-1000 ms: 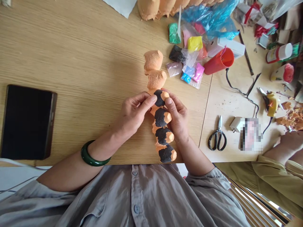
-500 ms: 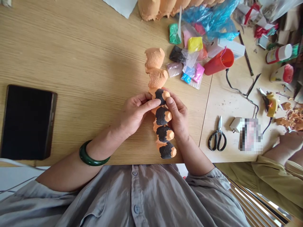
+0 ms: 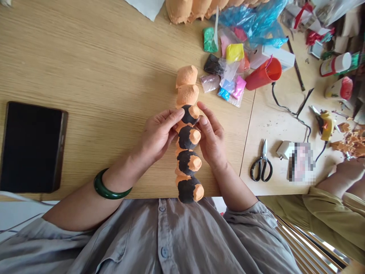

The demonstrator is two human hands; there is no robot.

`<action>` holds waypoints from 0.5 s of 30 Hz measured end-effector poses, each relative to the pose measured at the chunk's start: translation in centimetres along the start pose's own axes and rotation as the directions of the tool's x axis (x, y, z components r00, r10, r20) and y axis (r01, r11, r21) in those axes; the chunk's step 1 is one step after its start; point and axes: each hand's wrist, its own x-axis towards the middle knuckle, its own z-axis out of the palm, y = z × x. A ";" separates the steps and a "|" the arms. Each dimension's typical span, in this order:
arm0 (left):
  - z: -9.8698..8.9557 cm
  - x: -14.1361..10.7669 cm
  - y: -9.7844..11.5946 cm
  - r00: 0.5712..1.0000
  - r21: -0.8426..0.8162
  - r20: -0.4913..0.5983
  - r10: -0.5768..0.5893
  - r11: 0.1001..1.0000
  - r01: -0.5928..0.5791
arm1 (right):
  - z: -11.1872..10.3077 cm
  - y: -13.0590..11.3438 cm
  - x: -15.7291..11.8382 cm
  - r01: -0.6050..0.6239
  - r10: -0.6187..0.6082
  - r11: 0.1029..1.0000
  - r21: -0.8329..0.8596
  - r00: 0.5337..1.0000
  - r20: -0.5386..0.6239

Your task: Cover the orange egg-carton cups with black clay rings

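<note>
A strip of orange egg carton (image 3: 186,95) with a row of bumps is held upright in front of me. Black clay (image 3: 186,137) covers the sides of several lower bumps, leaving their tips orange; the top two bumps are plain orange. My left hand (image 3: 161,131) pinches the strip's left edge, thumb on the black part of the third bump and fingers behind. To the right, my right hand (image 3: 212,135) has its thumb and index finger apart beside that same bump. Whether the right thumb tip touches it I cannot tell. The strip's back is hidden.
Bags of coloured clay (image 3: 235,53), a red cup (image 3: 264,74) and a blue plastic bag (image 3: 251,23) lie at the back right. Scissors (image 3: 262,161) and a white charger (image 3: 285,149) are on the right. A black tablet (image 3: 32,146) lies left. Another person's arm (image 3: 342,177) rests at far right.
The strip has shifted left and turned so its bumps face up more. My right fingers have come away from around it, while my left hand keeps its hold.
</note>
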 end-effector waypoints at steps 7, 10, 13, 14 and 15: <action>-0.2 0.2 0.5 0.994 -0.048 0.106 -0.021 0.999 0.026 | -0.3 -0.3 0.0 -0.038 0.039 0.999 0.034 0.999 -0.037; -0.3 0.3 0.9 0.987 0.009 0.143 -0.066 0.998 0.065 | -0.4 -0.4 -0.1 -0.006 0.004 0.999 -0.041 0.999 -0.051; -0.5 0.4 1.2 0.985 0.064 0.150 -0.084 0.995 0.075 | -0.4 -0.8 -0.3 0.002 -0.008 0.996 -0.094 0.998 -0.061; -0.6 0.4 1.3 0.986 0.084 0.148 -0.080 0.994 0.068 | -0.4 -0.9 -0.4 0.003 -0.009 0.996 -0.091 0.998 -0.064; -0.6 0.4 1.3 0.988 0.104 0.140 -0.069 0.993 0.055 | -0.3 -1.0 -0.6 0.003 -0.008 0.997 -0.081 0.998 -0.063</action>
